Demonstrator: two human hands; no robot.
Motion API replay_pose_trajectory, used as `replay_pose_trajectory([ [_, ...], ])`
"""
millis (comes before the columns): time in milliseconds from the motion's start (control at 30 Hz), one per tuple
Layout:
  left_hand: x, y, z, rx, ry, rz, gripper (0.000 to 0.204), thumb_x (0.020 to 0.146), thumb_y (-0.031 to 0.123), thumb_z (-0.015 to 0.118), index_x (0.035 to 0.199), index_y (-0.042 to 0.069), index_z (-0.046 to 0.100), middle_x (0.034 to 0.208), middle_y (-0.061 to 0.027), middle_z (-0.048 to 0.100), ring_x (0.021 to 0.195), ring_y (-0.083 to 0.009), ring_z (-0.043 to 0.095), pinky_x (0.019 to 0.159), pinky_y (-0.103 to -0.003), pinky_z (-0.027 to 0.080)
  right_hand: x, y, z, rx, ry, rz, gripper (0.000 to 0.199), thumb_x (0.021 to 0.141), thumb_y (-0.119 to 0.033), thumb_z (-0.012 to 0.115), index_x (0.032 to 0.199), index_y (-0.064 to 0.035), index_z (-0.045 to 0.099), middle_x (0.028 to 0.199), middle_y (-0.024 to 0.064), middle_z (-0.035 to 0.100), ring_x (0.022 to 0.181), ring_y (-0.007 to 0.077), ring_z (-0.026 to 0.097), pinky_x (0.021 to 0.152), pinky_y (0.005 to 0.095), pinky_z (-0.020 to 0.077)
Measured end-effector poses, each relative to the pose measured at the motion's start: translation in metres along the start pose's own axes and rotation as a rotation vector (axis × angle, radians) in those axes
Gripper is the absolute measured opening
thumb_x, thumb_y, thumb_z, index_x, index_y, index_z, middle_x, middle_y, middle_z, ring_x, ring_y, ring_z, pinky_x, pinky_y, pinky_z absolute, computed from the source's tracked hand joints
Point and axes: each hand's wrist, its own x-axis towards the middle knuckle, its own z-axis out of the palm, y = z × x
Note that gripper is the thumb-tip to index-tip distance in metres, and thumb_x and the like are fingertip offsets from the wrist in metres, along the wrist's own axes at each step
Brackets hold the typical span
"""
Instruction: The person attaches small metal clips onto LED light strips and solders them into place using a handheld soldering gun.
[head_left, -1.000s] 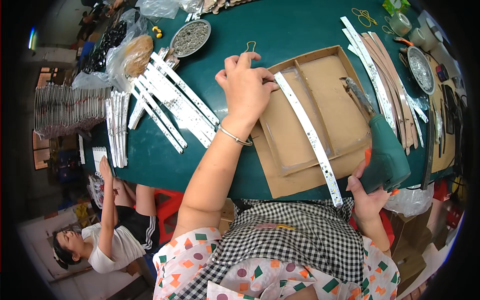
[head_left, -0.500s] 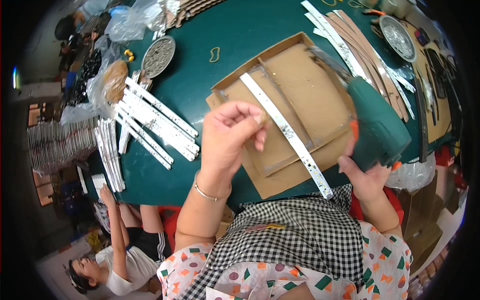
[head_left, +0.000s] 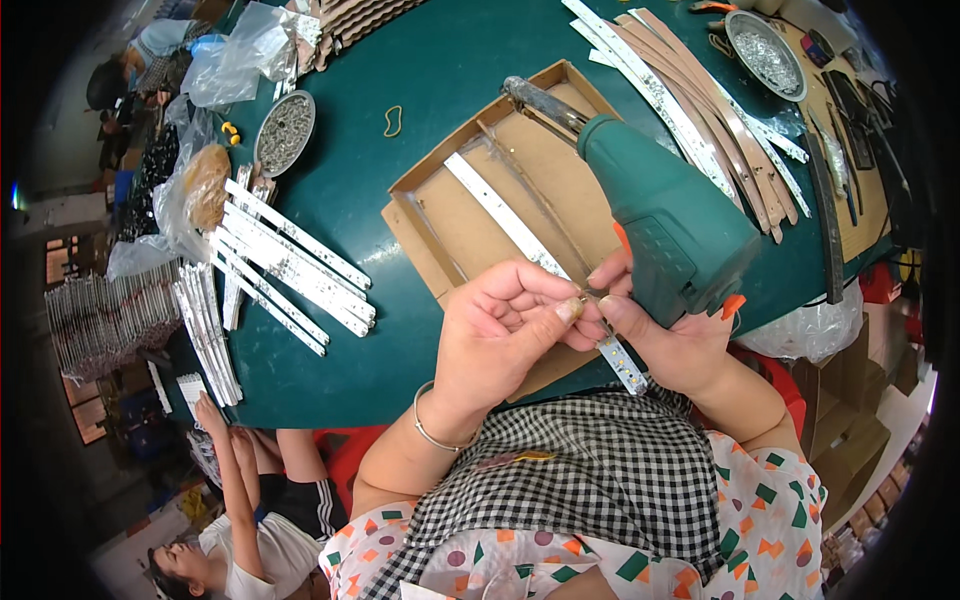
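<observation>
Left hand [head_left: 505,335] fingers pinch a small screw just above the strip [head_left: 540,265] — its length runs away diagonally — right hand [head_left: 665,340] grips the drill [head_left: 670,215].

I see a small assembly workshop. The green surface [head_left: 440,90] carries bundles of white metal strips [head_left: 290,265], round dishes of small screws [head_left: 284,132], a shallow cardboard tray [head_left: 470,215] and a green power screwdriver [head_left: 670,215]. Clear plastic bags [head_left: 240,65] crowd one edge, more strips [head_left: 95,320] are stacked beside it, and another person [head_left: 240,520] sits low nearby.
</observation>
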Motion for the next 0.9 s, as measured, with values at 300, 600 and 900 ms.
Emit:
replay_pose_trajectory([
  [300, -0.005, -0.007, 0.004, 0.194, 0.011, 0.145, 0.008, 0.089, -0.009, 0.058, 0.097, -0.006, 0.057, 0.097, -0.0169, 0.068, 0.085, -0.0187, 0.069, 0.077, -0.030, 0.059, 0.001, -0.001, -0.002, -0.215, -0.086, 0.035, 0.029, 0.088, 0.005, 0.063, 0.115, 0.0025, 0.052, 0.094, 0.0079, 0.063, 0.080, 0.0133, 0.064, 0.072, 0.0255, 0.0545],
  [600, -0.008, -0.009, 0.000, 0.251, 0.081, 0.157, 0.010, 0.085, -0.008, 0.065, 0.095, -0.007, 0.063, 0.093, -0.0107, 0.069, 0.087, -0.0142, 0.068, 0.078, -0.024, 0.057, 0.005, 0.004, 0.001, -0.314, -0.077, -0.015, 0.027, 0.086, 0.006, 0.063, 0.111, 0.0007, 0.054, 0.091, 0.0047, 0.062, 0.081, 0.0095, 0.060, 0.070, 0.0235, 0.0508],
  [900, 0.013, -0.008, -0.043, 0.885, 0.327, 0.122, 0.008, 0.084, -0.003, 0.068, 0.089, -0.008, 0.067, 0.077, -0.0096, 0.071, 0.071, -0.0133, 0.070, 0.068, -0.024, 0.057, -0.001, -0.011, -0.007, -0.279, 0.088, 0.022, 0.026, 0.080, 0.007, 0.070, 0.104, 0.0024, 0.061, 0.089, 0.0077, 0.068, 0.080, 0.0127, 0.065, 0.074, 0.0265, 0.0543],
])
